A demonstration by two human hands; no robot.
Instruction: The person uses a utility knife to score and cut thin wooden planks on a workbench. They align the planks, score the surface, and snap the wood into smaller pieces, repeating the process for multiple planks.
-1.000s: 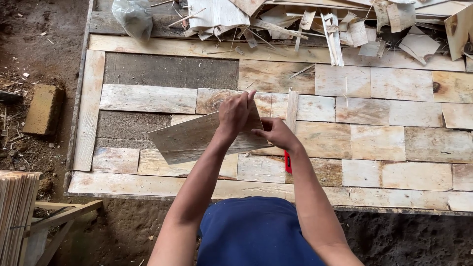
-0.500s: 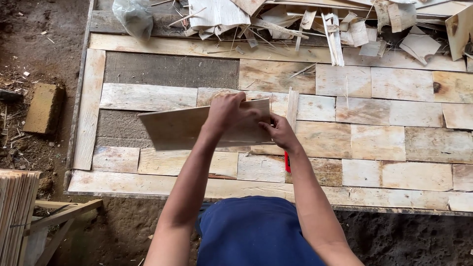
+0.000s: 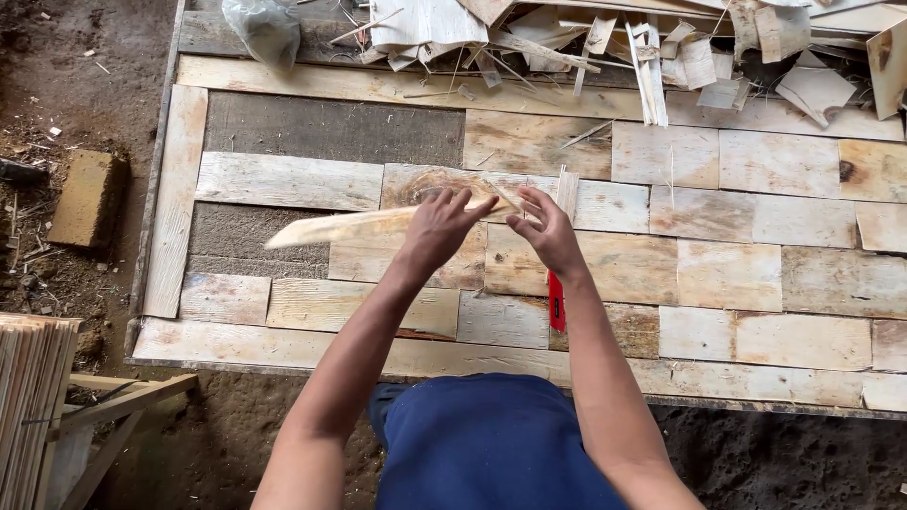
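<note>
Left hand: your left hand [image 3: 442, 229] grips a thin veneer sheet [image 3: 354, 227], fingers spread over its right end, thumb hidden beneath.
Veneer sheet: it is seen nearly edge-on and blurred, held above the workboard [image 3: 170, 203]; it stretches from your hand out toward the board's left edge, over the middle rows.
Right hand: your right hand [image 3: 546, 231] is just beside the left, fingertips pinching the sheet's near right corner; whether the pinch is firm you cannot tell from the blur.
Red tool: a red-handled tool [image 3: 556, 300] lies on the board under your right wrist, pointing toward the front edge.
Upright strip: a narrow wood strip [image 3: 567, 194] lies just beyond your right fingers.
Workboard: pale veneer patches cover most of it in rows; two dark bare patches [image 3: 331, 127] show near the far left corner and left edge.
Scrap pile: broken offcuts [image 3: 652, 47] heap along the far edge, with a plastic bag [image 3: 266, 28] at their left.
Off the board: a block [image 3: 87, 196] rests on the dirt at left; stacked sheets [image 3: 33, 397] stand near the front left corner.
</note>
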